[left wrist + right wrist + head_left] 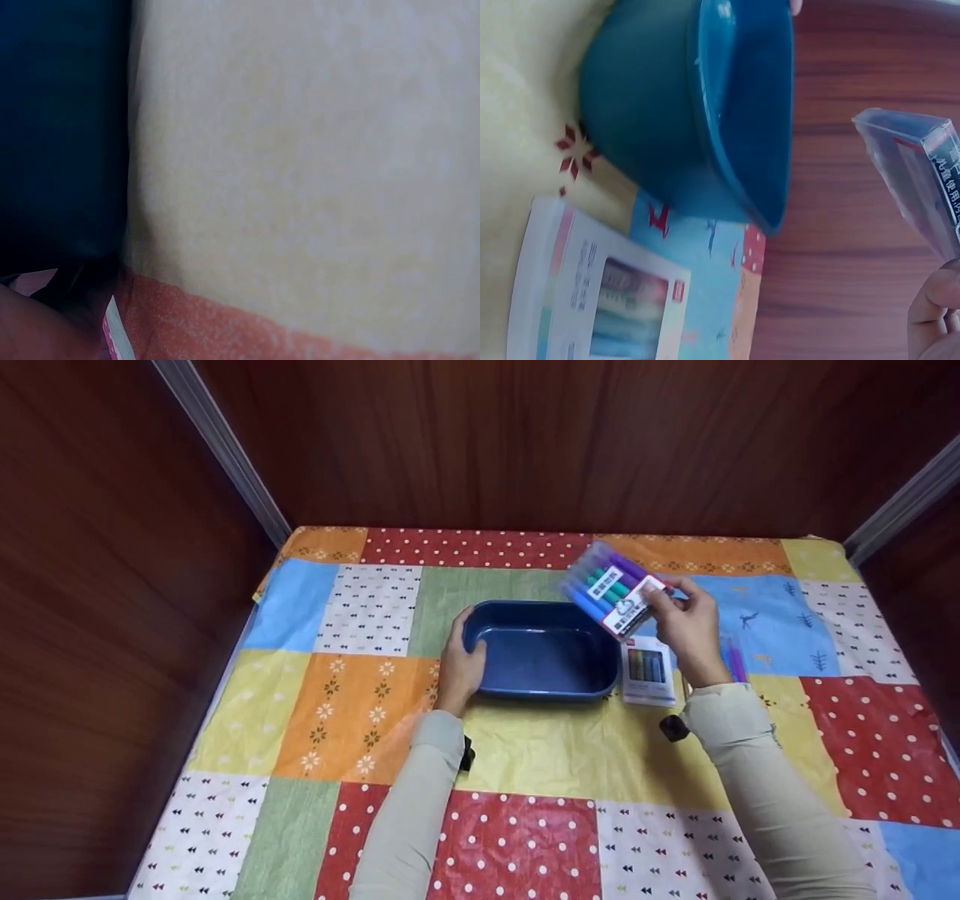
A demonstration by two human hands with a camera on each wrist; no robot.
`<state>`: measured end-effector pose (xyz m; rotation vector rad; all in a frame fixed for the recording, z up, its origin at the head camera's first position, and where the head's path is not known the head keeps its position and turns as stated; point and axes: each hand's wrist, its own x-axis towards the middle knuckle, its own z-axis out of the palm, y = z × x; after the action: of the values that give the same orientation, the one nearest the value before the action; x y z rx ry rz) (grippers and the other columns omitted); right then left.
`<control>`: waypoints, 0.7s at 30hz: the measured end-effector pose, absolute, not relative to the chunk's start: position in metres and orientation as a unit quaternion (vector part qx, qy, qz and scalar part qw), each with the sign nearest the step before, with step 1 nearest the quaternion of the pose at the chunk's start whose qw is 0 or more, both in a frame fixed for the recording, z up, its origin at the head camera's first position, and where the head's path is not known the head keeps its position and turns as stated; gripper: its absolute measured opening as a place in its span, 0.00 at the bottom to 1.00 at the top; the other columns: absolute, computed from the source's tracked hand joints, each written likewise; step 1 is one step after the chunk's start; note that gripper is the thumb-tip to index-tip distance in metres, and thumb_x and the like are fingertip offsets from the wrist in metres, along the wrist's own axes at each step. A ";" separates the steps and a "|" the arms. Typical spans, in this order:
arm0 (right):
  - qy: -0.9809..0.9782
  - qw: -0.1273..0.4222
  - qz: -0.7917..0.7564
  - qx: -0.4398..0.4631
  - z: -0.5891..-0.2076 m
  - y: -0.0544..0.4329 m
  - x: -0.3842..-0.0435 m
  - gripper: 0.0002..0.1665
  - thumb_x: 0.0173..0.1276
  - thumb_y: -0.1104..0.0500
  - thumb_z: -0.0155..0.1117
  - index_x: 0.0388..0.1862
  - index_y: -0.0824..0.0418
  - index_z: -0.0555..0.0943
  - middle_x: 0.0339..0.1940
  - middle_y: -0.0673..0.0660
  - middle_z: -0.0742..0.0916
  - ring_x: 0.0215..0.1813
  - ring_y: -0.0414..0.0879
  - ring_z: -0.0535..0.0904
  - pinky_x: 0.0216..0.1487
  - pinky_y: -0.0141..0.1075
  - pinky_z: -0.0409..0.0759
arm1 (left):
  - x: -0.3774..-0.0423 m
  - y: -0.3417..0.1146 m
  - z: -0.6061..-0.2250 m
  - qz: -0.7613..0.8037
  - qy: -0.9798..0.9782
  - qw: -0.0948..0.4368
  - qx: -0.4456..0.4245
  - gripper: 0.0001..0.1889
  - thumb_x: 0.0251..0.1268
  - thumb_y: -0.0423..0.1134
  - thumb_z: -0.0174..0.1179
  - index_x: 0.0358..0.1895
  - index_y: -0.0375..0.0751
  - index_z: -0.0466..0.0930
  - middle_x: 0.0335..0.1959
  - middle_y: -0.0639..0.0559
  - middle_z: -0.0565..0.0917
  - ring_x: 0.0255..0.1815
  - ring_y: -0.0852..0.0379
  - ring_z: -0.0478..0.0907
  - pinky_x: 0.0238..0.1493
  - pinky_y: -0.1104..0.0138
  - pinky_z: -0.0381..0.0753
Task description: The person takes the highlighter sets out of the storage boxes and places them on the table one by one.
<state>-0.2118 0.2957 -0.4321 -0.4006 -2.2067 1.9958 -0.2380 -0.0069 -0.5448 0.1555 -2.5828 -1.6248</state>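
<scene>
A dark blue rectangular tub (540,656) stands on the patchwork cloth; it has nothing in it. My left hand (462,651) grips its left rim, thumb over the edge. My right hand (669,604) pinches a clear pack of coloured markers (613,589) and holds it tilted in the air over the tub's far right corner. The right wrist view shows the tub (705,127) from the side, the clear pack (922,176) and a fingertip (937,307) of that hand. The left wrist view is blurred: the tub wall (60,127) beside yellow cloth (300,180).
A white box of markers (647,669) lies flat just right of the tub, also seen in the right wrist view (600,292). Loose purple markers (733,656) lie behind my right wrist. Dark wooden walls (525,442) close in the table on three sides.
</scene>
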 end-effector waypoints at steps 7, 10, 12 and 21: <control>-0.714 0.088 0.674 -0.167 -0.433 0.312 -0.206 0.10 0.69 0.54 0.68 0.47 0.53 0.80 0.15 0.46 0.81 0.14 0.35 0.66 0.15 0.26 0.64 | -0.238 -0.007 -0.545 -0.529 -0.846 0.045 0.045 0.33 0.69 0.35 0.56 0.75 0.63 0.63 0.76 0.48 0.70 0.55 0.41 0.79 0.58 0.49 0.79; -0.715 0.086 0.669 -0.186 -0.433 0.320 -0.204 0.12 0.69 0.53 0.67 0.49 0.53 0.79 0.16 0.45 0.80 0.15 0.36 0.66 0.17 0.27 0.65 | -0.239 -0.006 -0.545 -0.528 -0.847 0.046 0.043 0.33 0.70 0.35 0.56 0.75 0.63 0.63 0.76 0.48 0.70 0.61 0.41 0.78 0.61 0.48 0.79; -0.728 0.082 0.651 -0.198 -0.433 0.325 -0.203 0.14 0.70 0.51 0.66 0.51 0.52 0.79 0.17 0.44 0.80 0.16 0.36 0.66 0.18 0.28 0.67 | -0.239 -0.007 -0.545 -0.530 -0.846 0.047 0.042 0.32 0.70 0.35 0.55 0.75 0.61 0.63 0.76 0.48 0.70 0.64 0.41 0.77 0.62 0.48 0.78; -0.742 0.082 0.625 -0.225 -0.437 0.340 -0.195 0.15 0.71 0.48 0.65 0.51 0.52 0.77 0.22 0.46 0.80 0.20 0.40 0.69 0.21 0.29 0.72 | -0.238 -0.008 -0.545 -0.537 -0.841 0.043 0.050 0.31 0.71 0.36 0.56 0.75 0.63 0.63 0.76 0.48 0.69 0.64 0.41 0.77 0.63 0.47 0.78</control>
<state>-0.1955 0.3403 -0.4373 -0.6734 -2.2182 1.8686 -0.2383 -0.0075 -0.5450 0.1544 -2.5722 -1.6421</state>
